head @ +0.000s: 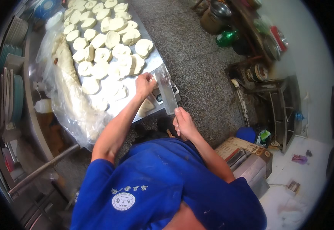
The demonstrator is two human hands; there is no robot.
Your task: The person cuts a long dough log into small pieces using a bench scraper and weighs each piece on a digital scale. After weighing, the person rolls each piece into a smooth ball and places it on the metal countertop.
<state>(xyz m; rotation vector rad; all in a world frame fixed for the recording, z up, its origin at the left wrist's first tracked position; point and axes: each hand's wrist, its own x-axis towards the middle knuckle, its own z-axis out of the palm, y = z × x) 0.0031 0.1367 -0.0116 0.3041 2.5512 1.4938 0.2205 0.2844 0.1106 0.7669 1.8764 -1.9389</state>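
Observation:
My right hand (184, 122) grips the handle of a broad rectangular cleaver (167, 92), its blade pointing away from me past the table's right edge. Fingers of my left hand (144, 86) are closed on a small pale piece of dough (153, 79) beside the blade. Partly hidden below the blade is a white digital scale (159, 98) with a dark display. A wedge of dough (145, 108) lies at the near corner of the metal table (152, 64). Many cut dough pieces (101, 54) cover the tabletop, and a long dough roll (65, 57) runs along its left side, partly under clear plastic film (75, 115).
Left of the table stands a shelf with stacked plates (17, 97) and a squeeze bottle (43, 106). A metal rail (45, 166) crosses the lower left. Across the speckled floor (195, 74) are a pot (213, 20), a green bottle (226, 38) and a boxy appliance (250, 166).

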